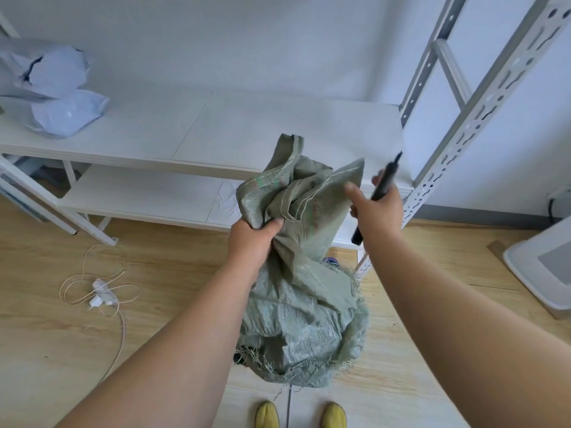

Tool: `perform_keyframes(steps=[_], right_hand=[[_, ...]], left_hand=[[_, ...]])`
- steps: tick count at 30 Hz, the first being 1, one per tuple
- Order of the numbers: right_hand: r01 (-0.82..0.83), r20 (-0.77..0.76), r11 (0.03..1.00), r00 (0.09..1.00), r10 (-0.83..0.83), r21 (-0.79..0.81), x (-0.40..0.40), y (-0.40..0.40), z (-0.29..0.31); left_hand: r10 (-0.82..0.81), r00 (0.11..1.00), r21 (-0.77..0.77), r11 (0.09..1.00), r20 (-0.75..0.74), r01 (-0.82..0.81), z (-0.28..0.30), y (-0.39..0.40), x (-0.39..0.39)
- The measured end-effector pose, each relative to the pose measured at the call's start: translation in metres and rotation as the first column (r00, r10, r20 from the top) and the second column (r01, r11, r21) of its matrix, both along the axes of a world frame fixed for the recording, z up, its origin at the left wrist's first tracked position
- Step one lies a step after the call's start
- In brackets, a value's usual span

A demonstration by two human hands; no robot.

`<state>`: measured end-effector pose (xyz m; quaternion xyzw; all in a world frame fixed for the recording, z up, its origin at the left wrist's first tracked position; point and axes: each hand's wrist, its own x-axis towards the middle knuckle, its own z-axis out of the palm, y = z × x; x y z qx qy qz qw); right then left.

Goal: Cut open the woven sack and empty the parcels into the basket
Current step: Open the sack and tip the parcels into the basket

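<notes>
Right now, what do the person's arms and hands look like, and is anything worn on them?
Both arms are bare along all that shows: no sleeves appear. The left hand and the right hand wear no gloves, and no watch, bracelet or ring can be seen. No markings show on the fingers or forearms.

white shelf (197, 128), loose string (92, 285)

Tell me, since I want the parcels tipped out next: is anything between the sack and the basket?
Cannot say: no basket is clearly visible. The left hand grips the woven sack, whose frayed mouth hangs floorward; the right hand holds a black cutter.
</notes>
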<state>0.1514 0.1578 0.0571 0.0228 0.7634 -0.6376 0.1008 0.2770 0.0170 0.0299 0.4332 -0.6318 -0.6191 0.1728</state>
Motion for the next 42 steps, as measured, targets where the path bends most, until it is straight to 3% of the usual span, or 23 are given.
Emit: perform_keyframes(steps=[3, 5, 8, 10, 11, 13, 14, 15, 17, 18, 20, 21, 23, 24, 26, 29, 32, 33, 35, 37, 39, 40, 42], right_hand=[[-0.272, 0.086, 0.96, 0.957, 0.277, -0.064, -0.009, -0.009, 0.019], [-0.316, 0.064, 0.949, 0.947, 0.316, -0.014, -0.01, -0.013, 0.021], [0.081, 0.016, 0.997, 0.997, -0.081, -0.021, -0.015, -0.007, 0.021], [0.183, -0.032, 0.972, 0.981, -0.19, -0.146, -0.017, 0.0, 0.021], [0.075, -0.049, 0.987, 0.995, -0.083, -0.139, -0.018, 0.0, 0.019], [-0.31, 0.024, 0.95, 0.951, 0.309, 0.044, -0.009, -0.002, 0.014], [-0.372, 0.042, 0.919, 0.928, 0.37, 0.131, -0.005, -0.003, 0.013], [-0.302, -0.013, 0.934, 0.951, 0.31, 0.189, -0.006, -0.005, 0.014], [-0.07, -0.192, 0.996, 0.978, 0.078, 0.047, -0.014, -0.005, 0.021], [-0.122, -0.21, 0.992, 0.97, 0.124, 0.022, -0.018, -0.005, 0.026], [-0.337, -0.162, 0.919, 0.914, 0.372, 0.206, -0.018, -0.004, 0.035], [-0.304, -0.167, 0.914, 0.92, 0.355, 0.268, -0.02, -0.004, 0.036], [-0.121, -0.28, 0.98, 0.946, 0.162, 0.158, -0.026, -0.005, 0.041], [-0.155, -0.256, 0.977, 0.948, 0.189, 0.146, -0.029, -0.004, 0.041], [-0.324, -0.114, 0.906, 0.924, 0.365, 0.271, -0.022, -0.004, 0.037], [-0.095, -0.207, 0.983, 0.97, 0.127, 0.16, -0.017, 0.002, 0.029], [-0.244, -0.096, 0.918, 0.953, 0.286, 0.312, -0.009, 0.008, 0.023], [-0.174, -0.124, 0.928, 0.966, 0.226, 0.329, -0.009, 0.011, 0.019], [-0.024, -0.213, 0.973, 0.974, 0.074, 0.231, -0.01, 0.014, 0.02], [-0.072, -0.188, 0.983, 0.977, 0.104, 0.169, -0.01, 0.015, 0.021], [-0.094, -0.173, 0.989, 0.978, 0.114, 0.115, -0.009, 0.015, 0.023], [-0.092, -0.17, 0.992, 0.98, 0.107, 0.092, -0.008, 0.015, 0.025], [-0.12, -0.195, 0.987, 0.971, 0.139, 0.106, -0.008, 0.017, 0.025]], left_hand=[[-0.098, 0.995, 0.032, 0.995, -0.001, 0.098, 0.004, 0.001, 0.006], [-0.009, 1.0, -0.007, 1.0, 0.008, 0.009, 0.005, -0.005, 0.008], [0.335, 0.942, -0.118, 0.935, -0.011, -0.334, 0.007, -0.02, 0.016], [0.371, 0.928, -0.194, 0.91, -0.011, -0.366, 0.01, -0.026, 0.019], [0.299, 0.954, -0.246, 0.927, 0.034, -0.282, 0.011, -0.025, 0.018], [0.152, 0.975, -0.269, 0.958, 0.165, -0.104, 0.007, -0.021, 0.014], [0.143, 0.969, -0.249, 0.964, 0.2, -0.091, 0.004, -0.019, 0.013], [0.169, 0.966, -0.229, 0.966, 0.195, -0.123, 0.001, -0.019, 0.012], [0.251, 0.959, -0.208, 0.953, 0.128, -0.222, -0.002, -0.019, 0.013], [0.27, 0.956, -0.204, 0.948, 0.114, -0.244, -0.003, -0.018, 0.014], [0.275, 0.953, -0.207, 0.947, 0.128, -0.246, -0.005, -0.015, 0.015], [0.274, 0.953, -0.204, 0.948, 0.132, -0.245, -0.005, -0.014, 0.014], [0.269, 0.955, -0.18, 0.953, 0.126, -0.245, -0.005, -0.014, 0.013], [0.264, 0.956, -0.174, 0.955, 0.129, -0.241, -0.006, -0.013, 0.012], [0.245, 0.958, -0.185, 0.959, 0.15, -0.216, -0.006, -0.01, 0.012], [0.241, 0.961, -0.2, 0.957, 0.135, -0.212, 0.002, -0.009, 0.008], [0.262, 0.955, -0.205, 0.951, 0.139, -0.231, 0.008, -0.009, 0.004], [0.271, 0.956, -0.193, 0.95, 0.112, -0.247, 0.01, -0.008, 0.004], [0.29, 0.955, -0.182, 0.944, 0.063, -0.275, 0.016, -0.009, 0.003], [0.319, 0.946, -0.194, 0.933, 0.056, -0.304, 0.018, -0.009, 0.003], [0.349, 0.936, -0.271, 0.907, 0.056, -0.322, 0.02, -0.011, 0.005], [0.362, 0.928, -0.386, 0.871, 0.09, -0.303, 0.023, -0.013, 0.004], [0.346, 0.929, -0.704, 0.692, 0.129, -0.16, 0.025, -0.018, 0.0]])
